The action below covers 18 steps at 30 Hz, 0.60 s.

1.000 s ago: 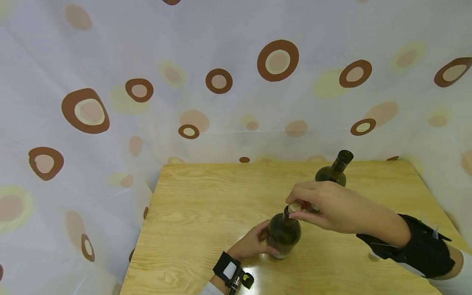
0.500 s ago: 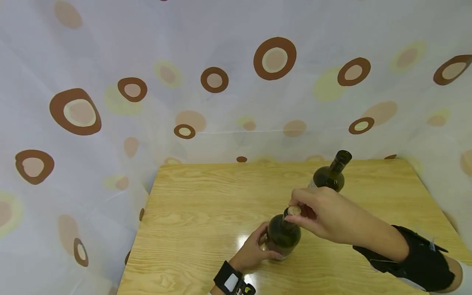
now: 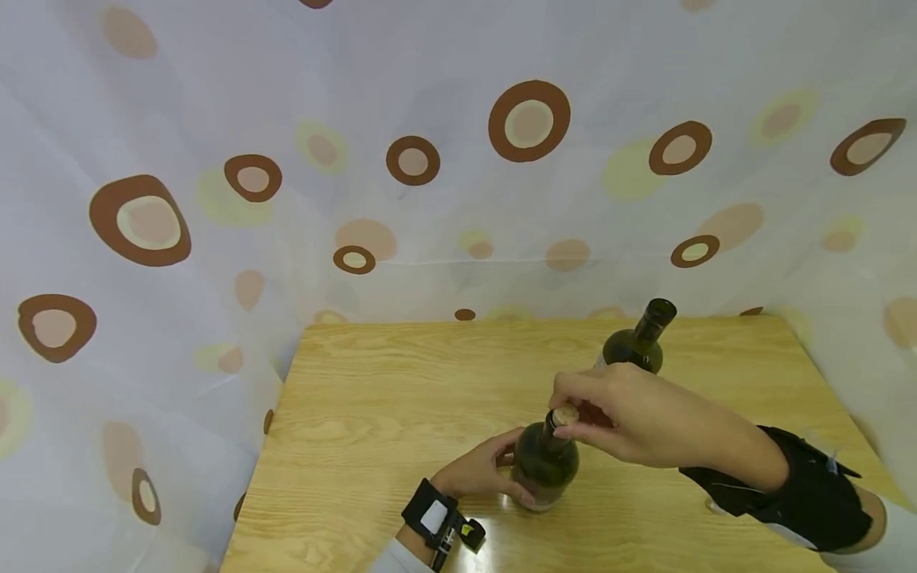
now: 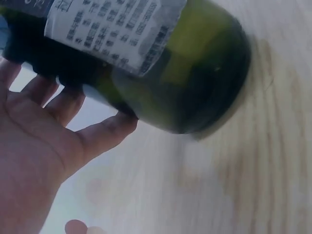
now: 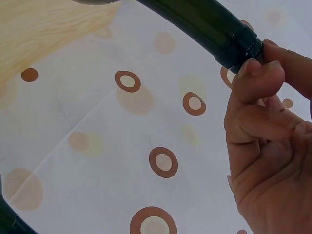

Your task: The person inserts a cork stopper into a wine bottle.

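Note:
A dark green glass bottle (image 3: 548, 469) stands on the table in the head view. My left hand (image 3: 478, 471) holds its lower body from the left, thumb in front. In the left wrist view the bottle's printed white label (image 4: 114, 31) and rounded base show, with the fingers (image 4: 105, 136) along one side. At the bottle's mouth, my right hand (image 3: 634, 414) pinches a cork (image 3: 565, 415) between thumb and fingers. How deep the cork sits in the neck is hard to tell. The right wrist view shows the fingertips at the end of the bottle neck (image 5: 204, 29).
A second green bottle (image 3: 634, 348), its mouth uncorked, stands behind my right hand, which hides its lower part. Under my right wrist lies a small pale object (image 3: 714, 506), mostly hidden. A patterned curtain (image 3: 444, 215) borders the wooden table (image 3: 387, 390).
The view has shifted slightly. Both hands stay at the same bottle; the right fingers have changed angle a little around the cork, which remains at the mouth.

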Tool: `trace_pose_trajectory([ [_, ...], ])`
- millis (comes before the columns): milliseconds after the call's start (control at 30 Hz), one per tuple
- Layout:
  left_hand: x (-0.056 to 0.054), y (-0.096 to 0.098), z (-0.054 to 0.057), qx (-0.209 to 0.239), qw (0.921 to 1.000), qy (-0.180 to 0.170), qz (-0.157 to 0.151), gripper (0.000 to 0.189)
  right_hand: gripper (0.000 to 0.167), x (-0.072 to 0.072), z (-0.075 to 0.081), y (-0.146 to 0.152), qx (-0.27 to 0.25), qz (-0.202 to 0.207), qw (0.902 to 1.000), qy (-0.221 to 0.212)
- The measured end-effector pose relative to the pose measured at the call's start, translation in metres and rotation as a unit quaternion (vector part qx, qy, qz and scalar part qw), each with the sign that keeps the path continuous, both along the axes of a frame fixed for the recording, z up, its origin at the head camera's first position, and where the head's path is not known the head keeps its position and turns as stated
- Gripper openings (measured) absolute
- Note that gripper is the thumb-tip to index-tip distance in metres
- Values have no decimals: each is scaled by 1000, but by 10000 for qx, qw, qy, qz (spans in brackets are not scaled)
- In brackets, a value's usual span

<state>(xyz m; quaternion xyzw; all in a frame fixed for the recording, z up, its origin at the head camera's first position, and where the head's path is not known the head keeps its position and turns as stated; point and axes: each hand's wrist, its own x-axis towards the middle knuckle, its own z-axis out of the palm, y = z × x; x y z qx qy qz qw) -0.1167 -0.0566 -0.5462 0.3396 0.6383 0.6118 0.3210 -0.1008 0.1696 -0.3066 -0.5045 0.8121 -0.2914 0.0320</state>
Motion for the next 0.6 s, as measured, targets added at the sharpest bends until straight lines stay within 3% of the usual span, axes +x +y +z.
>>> trace_pose_trajectory([
  [200, 6, 1, -3, 241, 9986, 143, 444, 84, 11, 2, -1, -3, 1, -222, 9993, 286],
  [333, 11, 4, -4, 452, 9971, 116, 604, 83, 13, 4, -2, -5, -30, -394, 9985, 366],
  [600, 20, 8, -8, 467, 9949, 209, 869, 81, 14, 10, -8, -5, -159, -750, 9957, 519],
])
